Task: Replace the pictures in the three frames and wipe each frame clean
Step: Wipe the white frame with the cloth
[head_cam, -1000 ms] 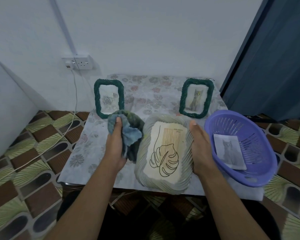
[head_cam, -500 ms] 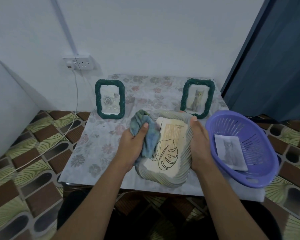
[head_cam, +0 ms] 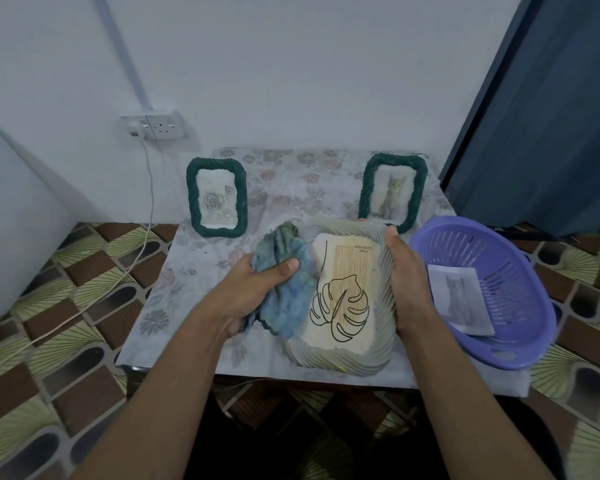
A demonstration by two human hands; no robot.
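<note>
A large pale woven frame (head_cam: 343,355) with a leaf line drawing lies tilted at the table's front. My right hand (head_cam: 407,282) grips its right edge, thumb on top. My left hand (head_cam: 253,289) holds a crumpled blue-green cloth (head_cam: 286,282) pressed against the frame's left side, covering that edge. Two small dark green frames stand at the back: the left frame (head_cam: 216,197) shows a rose picture, the right frame (head_cam: 392,190) a cat picture.
A purple plastic basket (head_cam: 520,344) sits at the table's right, holding a loose cat picture (head_cam: 459,297). The table (head_cam: 184,271) has a floral cover. A wall socket (head_cam: 156,126) with a cable hangs at the back left. A dark curtain (head_cam: 551,109) is at right.
My left hand has carried the cloth from beside the large frame onto its left side and down along it. My right hand has kept hold of the right edge.
</note>
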